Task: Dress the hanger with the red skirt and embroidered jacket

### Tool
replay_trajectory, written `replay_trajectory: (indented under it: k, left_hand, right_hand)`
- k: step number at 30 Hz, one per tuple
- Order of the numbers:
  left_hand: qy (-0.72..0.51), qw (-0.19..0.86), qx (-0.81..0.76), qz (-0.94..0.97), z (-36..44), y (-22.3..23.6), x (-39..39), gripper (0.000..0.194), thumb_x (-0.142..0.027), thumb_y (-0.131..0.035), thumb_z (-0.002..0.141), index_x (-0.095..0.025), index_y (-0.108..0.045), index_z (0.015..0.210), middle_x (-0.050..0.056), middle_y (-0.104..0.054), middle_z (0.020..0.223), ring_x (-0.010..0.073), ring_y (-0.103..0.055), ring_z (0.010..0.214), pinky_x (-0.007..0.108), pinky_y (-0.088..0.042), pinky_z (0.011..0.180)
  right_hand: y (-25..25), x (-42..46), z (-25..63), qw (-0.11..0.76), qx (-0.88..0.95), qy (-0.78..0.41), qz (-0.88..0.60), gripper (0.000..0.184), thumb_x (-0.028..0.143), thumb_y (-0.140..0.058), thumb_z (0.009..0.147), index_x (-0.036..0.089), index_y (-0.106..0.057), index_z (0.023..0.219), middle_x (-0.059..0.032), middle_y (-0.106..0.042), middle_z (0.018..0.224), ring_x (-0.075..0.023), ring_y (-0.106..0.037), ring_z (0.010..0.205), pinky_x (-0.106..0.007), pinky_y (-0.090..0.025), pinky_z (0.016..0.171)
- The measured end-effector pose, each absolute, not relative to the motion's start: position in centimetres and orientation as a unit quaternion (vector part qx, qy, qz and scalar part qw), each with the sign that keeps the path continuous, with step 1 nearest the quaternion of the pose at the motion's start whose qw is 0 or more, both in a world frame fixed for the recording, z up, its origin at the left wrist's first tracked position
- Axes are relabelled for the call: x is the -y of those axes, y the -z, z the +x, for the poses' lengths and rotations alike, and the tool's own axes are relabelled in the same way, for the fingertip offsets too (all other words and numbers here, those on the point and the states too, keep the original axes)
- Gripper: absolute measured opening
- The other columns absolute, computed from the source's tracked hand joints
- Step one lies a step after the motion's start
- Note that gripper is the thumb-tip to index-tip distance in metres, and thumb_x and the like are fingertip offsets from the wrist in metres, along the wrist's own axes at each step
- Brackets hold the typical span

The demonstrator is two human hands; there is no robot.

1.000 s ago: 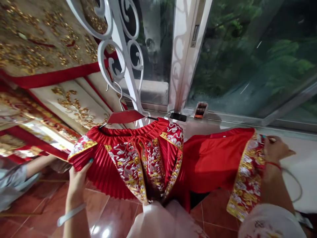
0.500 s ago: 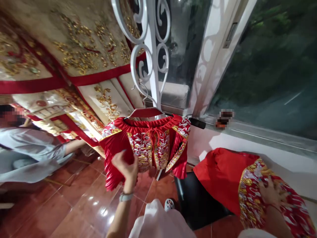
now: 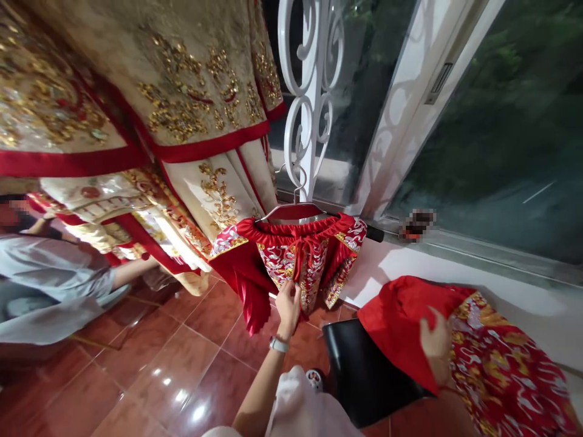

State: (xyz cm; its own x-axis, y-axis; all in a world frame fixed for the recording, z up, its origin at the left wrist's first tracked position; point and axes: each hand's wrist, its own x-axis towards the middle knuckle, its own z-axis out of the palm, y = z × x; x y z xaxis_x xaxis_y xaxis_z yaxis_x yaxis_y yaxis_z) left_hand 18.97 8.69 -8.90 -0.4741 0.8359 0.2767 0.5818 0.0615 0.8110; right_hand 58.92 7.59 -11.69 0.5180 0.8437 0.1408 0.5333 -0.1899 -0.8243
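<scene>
A red skirt-like garment (image 3: pixel 314 258) with gathered waist and gold and silver embroidery hangs on a hanger (image 3: pixel 294 209). Red drawstring ties (image 3: pixel 299 258) dangle down its front. My left hand (image 3: pixel 288 306), with a watch on the wrist, is closed in a pinch at the lower end of these ties, against the embroidered panel. At the right, a second red embroidered garment (image 3: pixel 505 364) lies draped over a black chair (image 3: pixel 353 370). My right hand (image 3: pixel 435 343) hovers over its plain red part, fingers apart and holding nothing; whether it touches the cloth I cannot tell.
Cream and gold embroidered robes (image 3: pixel 200 91) hang at the left. A white scrollwork stand (image 3: pixel 308 109) rises behind the hanger. Windows line the back right, above a white wall (image 3: pixel 387 261). At the far left a person (image 3: pixel 59 273) in pale clothes sits on the tiled floor's side (image 3: pixel 168 358).
My left hand has moved right, from the hanging garment's left sleeve-like side to its front ties, and closed. My right hand has shifted left, off the embroidery. The view has turned slightly.
</scene>
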Motion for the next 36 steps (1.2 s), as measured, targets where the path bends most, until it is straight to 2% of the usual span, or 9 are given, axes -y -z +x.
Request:
replay_trajectory:
  k: [3,6,12,16,18,22,26,31,36]
  left_hand:
    - [-0.485,0.119,-0.720,0.481,19.1,7.3,-10.0,0.016,-0.036,-0.061,0.088,-0.021,-0.058,0.087,0.001,-0.061,0.075,0.0160,-0.058,0.063,0.026,-0.039,0.060]
    - [-0.450,0.109,-0.732,0.500,18.7,5.7,-11.5,0.019,-0.035,-0.051,0.097,-0.020,-0.062,0.095,0.003,-0.065,0.073,0.0172,-0.062,0.063,0.027,-0.037,0.059]
    - [-0.199,0.229,-0.744,0.595,17.7,12.3,-4.6,0.030,-0.026,-0.035,0.103,-0.021,-0.064,0.108,0.011,-0.073,0.097,0.0219,-0.072,0.088,0.029,-0.044,0.069]
    - [-0.046,0.347,-0.710,0.610,17.0,17.6,3.2,0.016,-0.022,-0.053,0.094,-0.022,-0.068,0.098,0.006,-0.073,0.083,0.0230,-0.074,0.083,0.027,-0.048,0.068]
    - [-0.091,0.360,-0.692,0.620,16.3,17.2,4.6,0.014,-0.026,-0.059,0.090,-0.022,-0.067,0.100,0.005,-0.073,0.088,0.0219,-0.073,0.086,0.027,-0.050,0.071]
    - [-0.401,0.271,-0.639,0.598,14.7,9.2,0.9,0.034,-0.036,-0.047,0.096,-0.020,-0.059,0.124,0.007,-0.068,0.103,0.0201,-0.067,0.091,0.031,-0.054,0.081]
    - [-0.444,0.159,-0.583,0.662,14.4,-0.6,-6.1,0.046,-0.028,-0.042,0.099,-0.021,-0.049,0.143,0.012,-0.065,0.119,0.0208,-0.065,0.096,0.033,-0.051,0.089]
    - [-0.400,0.114,-0.626,0.659,14.7,-2.7,-9.5,0.021,-0.024,-0.046,0.096,-0.017,-0.065,0.100,0.011,-0.067,0.095,0.0229,-0.065,0.082,0.031,-0.049,0.072]
    - [-0.487,0.100,-0.612,0.615,14.4,1.2,-7.5,0.010,-0.027,-0.056,0.090,-0.021,-0.060,0.082,0.005,-0.066,0.084,0.0194,-0.063,0.076,0.029,-0.048,0.071]
  right_hand:
    - [9.8,-8.7,48.2,0.471,0.529,-0.301,-0.639,0.040,0.049,-0.057,0.075,0.025,-0.061,0.106,-0.0195,-0.067,0.118,-0.0374,-0.065,0.111,-0.054,-0.052,0.097]
    - [7.0,-10.0,38.3,0.452,0.566,-0.389,-0.569,0.039,0.051,-0.055,0.083,0.021,-0.063,0.108,-0.0115,-0.072,0.094,-0.0273,-0.071,0.083,-0.043,-0.060,0.078]
    - [3.1,-13.2,28.8,0.475,0.623,-0.273,-0.559,0.032,0.050,-0.054,0.092,0.020,-0.061,0.099,-0.0126,-0.072,0.094,-0.0245,-0.071,0.083,-0.034,-0.057,0.074]
    - [5.2,-12.0,29.9,0.458,0.622,-0.253,-0.582,0.030,0.039,-0.046,0.097,0.017,-0.062,0.106,-0.0133,-0.073,0.087,-0.0247,-0.072,0.077,-0.032,-0.055,0.068]
    - [7.1,-10.1,31.1,0.451,0.624,-0.250,-0.588,0.025,0.037,-0.049,0.094,0.017,-0.063,0.102,-0.0111,-0.073,0.081,-0.0238,-0.072,0.073,-0.032,-0.055,0.067]
    - [9.2,-6.3,32.4,0.422,0.635,-0.310,-0.568,0.020,0.036,-0.052,0.089,0.021,-0.063,0.082,-0.0083,-0.073,0.075,-0.0230,-0.071,0.068,-0.032,-0.055,0.065]
    - [5.9,-6.1,31.0,0.476,0.617,-0.359,-0.514,0.030,0.035,-0.049,0.093,0.018,-0.066,0.112,-0.0102,-0.076,0.093,-0.0229,-0.072,0.080,-0.033,-0.057,0.073]
    - [1.1,-9.3,28.3,0.458,0.709,-0.346,-0.410,0.048,0.032,-0.048,0.095,0.024,-0.054,0.142,-0.0091,-0.065,0.136,-0.0218,-0.068,0.111,-0.036,-0.053,0.099]
    - [1.1,-10.7,29.0,0.384,0.715,-0.335,-0.479,0.035,0.035,-0.044,0.098,0.026,-0.070,0.121,-0.0067,-0.076,0.113,-0.0233,-0.072,0.100,-0.035,-0.054,0.090]
